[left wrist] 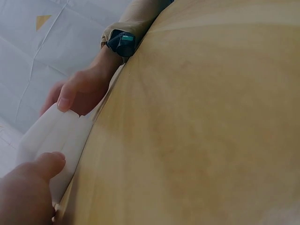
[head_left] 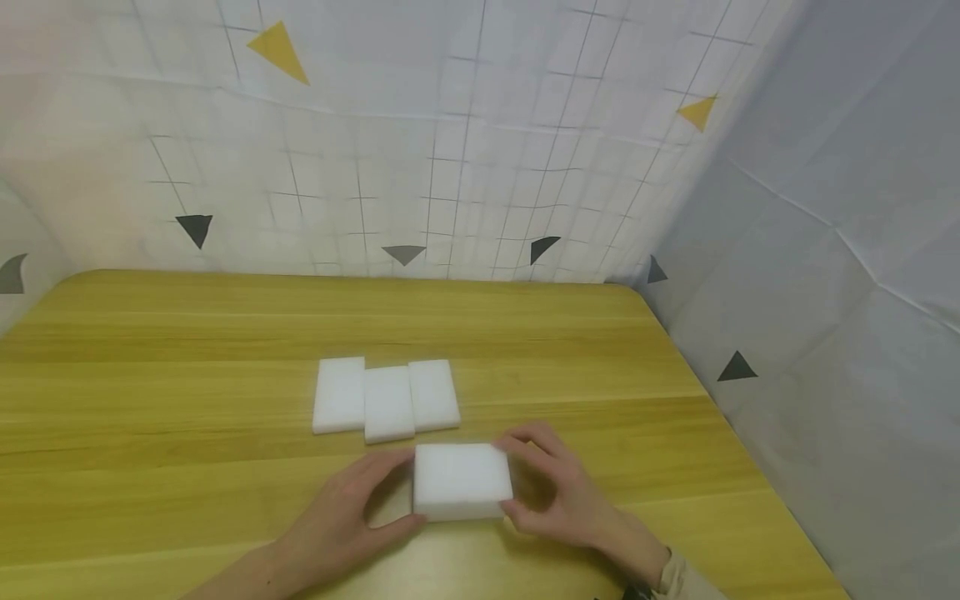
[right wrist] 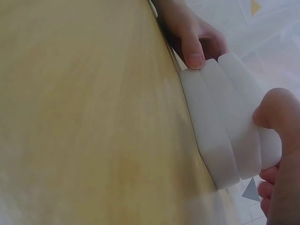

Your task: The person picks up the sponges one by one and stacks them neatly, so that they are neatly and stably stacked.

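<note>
Behind everything hangs a pale backdrop (head_left: 375, 50), thin and creased, printed with fine, broken grid lines. To my right a greyer side sheet (head_left: 847, 208) drops past the table (head_left: 187, 400), which is smooth yellowish wood with lengthwise grain and rounded far corners; its near edge is cut off in the head view.

My left hand (head_left: 341, 517) grips one short end of a white stack (head_left: 461, 475), thumb at the near corner and fingers at the far one. My right hand (head_left: 573, 504) holds the opposite end the same way, fingers bent in an arch. Some of my fingers are hidden in the wrist views.

Just beyond the stack lies a row of three white slabs (head_left: 389, 404), flat and side by side, the middle one set slightly nearer me. The stack itself sits low at the tabletop between my hands; the right wrist view shows three matte, foam-like layers with softened edges.

My beige sleeve (left wrist: 136, 16) ends at a dark wrist device (left wrist: 123, 43), whose details I can't make out. Smallest are the printed marks, like a yellow triangle (head_left: 283, 54) and a black triangle (head_left: 197, 229).
</note>
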